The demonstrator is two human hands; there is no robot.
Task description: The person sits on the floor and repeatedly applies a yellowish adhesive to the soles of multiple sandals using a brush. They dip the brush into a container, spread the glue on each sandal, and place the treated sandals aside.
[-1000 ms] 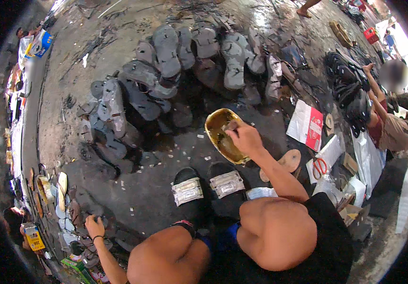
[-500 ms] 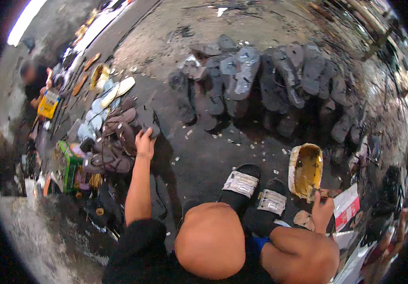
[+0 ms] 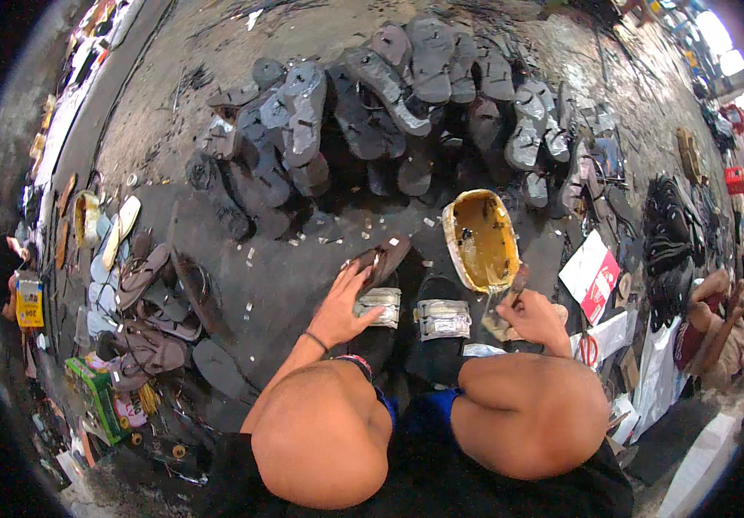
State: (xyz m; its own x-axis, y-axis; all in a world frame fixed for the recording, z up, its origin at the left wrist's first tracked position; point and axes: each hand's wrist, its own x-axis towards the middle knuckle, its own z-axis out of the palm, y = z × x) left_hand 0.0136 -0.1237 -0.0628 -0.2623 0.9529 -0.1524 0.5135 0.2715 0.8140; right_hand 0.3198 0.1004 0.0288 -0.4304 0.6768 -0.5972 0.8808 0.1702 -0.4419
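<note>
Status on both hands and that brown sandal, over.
Left hand on brown sandal. Right hand gripping small brown tool by yellow tub. White-strapped slipper close beside sandal.

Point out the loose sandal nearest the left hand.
The dark brown sandal at the left hand, just ahead of the left foot's strapped slide; other loose ones lie farther off, many in heaps.
</note>
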